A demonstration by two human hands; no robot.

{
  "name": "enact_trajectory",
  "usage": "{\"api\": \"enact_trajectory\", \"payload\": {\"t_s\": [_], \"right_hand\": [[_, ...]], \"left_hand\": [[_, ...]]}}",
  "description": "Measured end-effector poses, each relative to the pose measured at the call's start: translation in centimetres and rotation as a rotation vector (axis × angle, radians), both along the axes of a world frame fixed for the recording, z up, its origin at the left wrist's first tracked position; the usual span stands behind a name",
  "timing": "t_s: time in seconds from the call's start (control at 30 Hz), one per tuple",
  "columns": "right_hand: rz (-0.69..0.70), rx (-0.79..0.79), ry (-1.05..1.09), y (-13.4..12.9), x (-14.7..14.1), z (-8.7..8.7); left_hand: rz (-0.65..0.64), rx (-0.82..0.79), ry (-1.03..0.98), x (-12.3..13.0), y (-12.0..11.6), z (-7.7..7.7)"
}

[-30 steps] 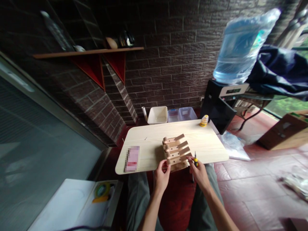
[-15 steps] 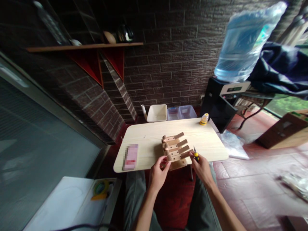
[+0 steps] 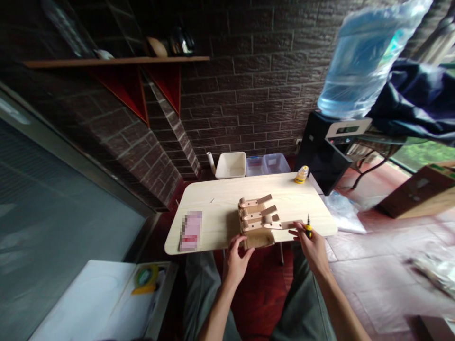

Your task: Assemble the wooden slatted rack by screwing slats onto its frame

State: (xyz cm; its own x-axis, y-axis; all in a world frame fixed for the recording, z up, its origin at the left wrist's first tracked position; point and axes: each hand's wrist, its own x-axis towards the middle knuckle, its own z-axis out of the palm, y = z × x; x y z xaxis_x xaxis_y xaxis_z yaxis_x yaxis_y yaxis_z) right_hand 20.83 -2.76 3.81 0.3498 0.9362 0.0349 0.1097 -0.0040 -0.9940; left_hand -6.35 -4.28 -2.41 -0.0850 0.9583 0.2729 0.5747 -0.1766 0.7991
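Observation:
A brown box-like base [image 3: 259, 239] sits at the table's near edge, with several flat wooden pieces [image 3: 253, 216] lying across it, their narrow ends pointing right. My left hand [image 3: 237, 259] grips the near left corner of this base between thumb and fingers. Between the fingertips of my right hand [image 3: 313, 246] is the narrow end of one wooden piece [image 3: 279, 225], lifted off the near end of the base and partly over its neighbour. That same hand also keeps a small black-and-yellow screwdriver [image 3: 309, 231], tip up.
A pink packet, blurred [image 3: 191, 231], lies on the table [image 3: 202, 196] at left, near a small screw-like item [image 3: 212, 201]. A yellow-based clear container [image 3: 302, 174] stands at the back right corner. Plastic bins [image 3: 232, 166] and a water dispenser [image 3: 322, 151] are behind.
My right hand has moved right, drawing the nearest wooden piece off the base's near end along with the screwdriver. My left hand has gone from that piece to the base's corner.

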Motion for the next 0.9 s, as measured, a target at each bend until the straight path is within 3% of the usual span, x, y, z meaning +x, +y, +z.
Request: {"api": "enact_trajectory", "payload": {"t_s": [0.17, 0.33, 0.6, 0.9], "right_hand": [[0.013, -0.039, 0.187, 0.2, -0.8, 0.7], [0.023, -0.039, 0.22, -0.2, -2.0, 0.6], [0.137, -0.069, 0.055, -0.9, -4.2, 0.4], [0.163, -0.032, -0.153, -0.8, -5.4, 0.7]], "left_hand": [[0.009, -0.018, -0.013, -0.2, 0.7, -0.3], [-0.012, 0.021, -0.047, 0.0, 0.8, 1.1], [0.002, -0.123, -0.314, 0.2, 0.0, 3.2], [-0.047, -0.119, -0.354, 0.0, 1.1, 4.0]]}}
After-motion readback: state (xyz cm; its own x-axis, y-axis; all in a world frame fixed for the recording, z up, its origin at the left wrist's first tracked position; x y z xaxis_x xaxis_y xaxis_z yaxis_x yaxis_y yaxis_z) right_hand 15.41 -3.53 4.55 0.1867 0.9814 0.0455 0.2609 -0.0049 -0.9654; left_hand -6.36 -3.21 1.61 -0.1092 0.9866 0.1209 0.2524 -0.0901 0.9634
